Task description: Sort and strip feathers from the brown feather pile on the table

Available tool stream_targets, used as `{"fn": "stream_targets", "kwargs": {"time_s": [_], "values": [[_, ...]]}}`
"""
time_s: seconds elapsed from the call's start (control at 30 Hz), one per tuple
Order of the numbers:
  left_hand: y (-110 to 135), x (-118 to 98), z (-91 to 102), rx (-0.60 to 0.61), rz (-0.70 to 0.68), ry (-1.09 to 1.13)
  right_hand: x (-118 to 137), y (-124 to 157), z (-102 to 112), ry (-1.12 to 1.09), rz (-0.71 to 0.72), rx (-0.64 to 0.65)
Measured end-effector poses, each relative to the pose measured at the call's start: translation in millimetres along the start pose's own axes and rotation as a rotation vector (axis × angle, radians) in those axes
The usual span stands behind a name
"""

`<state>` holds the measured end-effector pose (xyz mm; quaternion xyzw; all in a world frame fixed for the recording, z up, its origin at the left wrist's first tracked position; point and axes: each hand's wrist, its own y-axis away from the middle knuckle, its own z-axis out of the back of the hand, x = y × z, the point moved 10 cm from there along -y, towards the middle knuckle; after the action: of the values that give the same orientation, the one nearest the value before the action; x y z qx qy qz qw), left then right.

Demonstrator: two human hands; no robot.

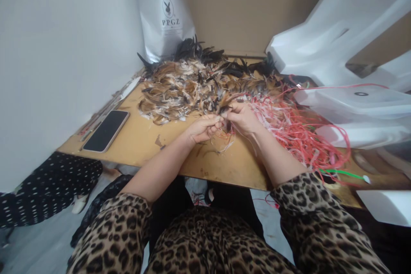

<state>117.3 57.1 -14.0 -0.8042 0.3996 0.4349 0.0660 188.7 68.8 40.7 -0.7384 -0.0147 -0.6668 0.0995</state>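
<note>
Frame centre: left hand (202, 128) and right hand (244, 117) both pinched a small feather tuft (225, 110) at the near edge of the feather pile (189, 87) on the table (138, 147), seemingly weightless, soft, easily bent, best gripped by the quills.

A table (141, 145) lies before the person, with a wall along its left side; a heap of feathers (180, 87) covers the table's far middle; behind the heap, a bag (165, 13) stands upright at the far left, beside a cardboard sheet (244, 4); a phone (106, 130) lies flat near the table's left edge, well apart from the heap; a tangle of strips (298, 132) spreads on the right, touching the heap; foam pieces (337, 38) are stacked further right; the left hand (202, 128) and right hand (245, 117) meet at the heap's near edge, fingers closed around a tuft (224, 113) between them.
</note>
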Motion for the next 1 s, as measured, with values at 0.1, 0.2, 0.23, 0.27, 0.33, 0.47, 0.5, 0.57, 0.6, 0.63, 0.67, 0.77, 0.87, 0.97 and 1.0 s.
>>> {"fn": "stream_targets", "kwargs": {"time_s": [0.1,0.2,0.23,0.27,0.33,0.47,0.5,0.57,0.6,0.63,0.67,0.77,0.87,0.97,1.0], "values": [[1,6,-1.9,0.010,0.052,0.023,0,0,0,0.029,-0.001,-0.007],[0,6,-1.5,0.017,0.051,0.019,2,1,3,0.077,-0.004,-0.045],[-1,6,-1.0,0.021,0.044,0.006,4,2,3,0.096,-0.003,-0.052],[-1,5,-0.5,0.027,0.033,-0.015,6,3,3,0.118,-0.001,-0.055],[-3,1,0.4,0.041,0.005,-0.084,14,6,4,0.184,0.007,-0.072],[-3,-7,6.1,0.008,-0.044,-0.324,22,10,14,0.320,-0.026,-0.153],[-3,-10,9.1,-0.025,-0.064,-0.393,22,10,16,0.339,-0.031,-0.162],[-1,-18,14.3,-0.095,-0.108,-0.519,18,9,16,0.361,-0.036,-0.132],[0,-22,15.5,-0.116,-0.126,-0.571,14,8,15,0.364,-0.043,-0.108],[1,-24,16.3,-0.131,-0.144,-0.609,9,7,14,0.362,-0.055,-0.086],[1,-27,16.9,-0.142,-0.163,-0.631,4,6,14,0.355,-0.072,-0.072],[1,-34,21.1,-0.187,-0.233,-0.640,-10,2,17,0.343,-0.107,-0.084],[1,-37,21.9,-0.204,-0.297,-0.665,-22,-1,20,0.325,-0.150,-0.116],[3,-44,14.9,-0.179,-0.407,-0.641,-33,-2,22,0.211,-0.211,-0.145],[5,-47,12.3,-0.171,-0.444,-0.616,-35,-2,22,0.159,-0.220,-0.146]]}}
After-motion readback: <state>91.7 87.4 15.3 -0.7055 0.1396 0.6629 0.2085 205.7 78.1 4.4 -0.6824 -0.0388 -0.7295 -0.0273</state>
